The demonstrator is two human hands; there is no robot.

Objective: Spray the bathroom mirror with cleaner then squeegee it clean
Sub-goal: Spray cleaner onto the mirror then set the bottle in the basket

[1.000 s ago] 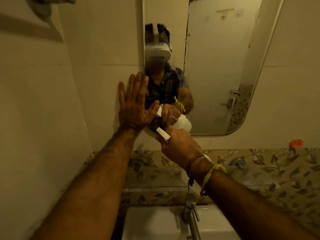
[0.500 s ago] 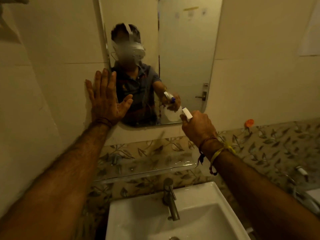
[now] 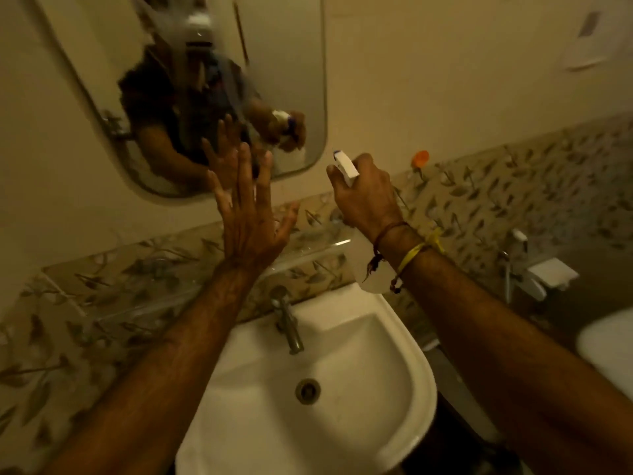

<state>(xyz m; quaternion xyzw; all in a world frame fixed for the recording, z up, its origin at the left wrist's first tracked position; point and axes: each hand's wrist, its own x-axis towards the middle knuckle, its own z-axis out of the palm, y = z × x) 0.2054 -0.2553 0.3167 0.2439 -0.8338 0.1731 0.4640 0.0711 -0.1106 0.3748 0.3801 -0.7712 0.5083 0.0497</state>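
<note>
I'm mid-spray: right hand (image 3: 364, 197) clenches the spray bottle (image 3: 346, 165), left hand (image 3: 248, 214) spread empty at the mirror (image 3: 291, 63). Next, aim higher.

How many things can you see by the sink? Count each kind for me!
Mirror: 1
Spray bottle: 1, held in the right hand
Washbasin: 1
Tap: 1
Glass shelf: 1
Orange cap: 1
Hands: 2, the left hand open with fingers spread
Total: 8
</note>
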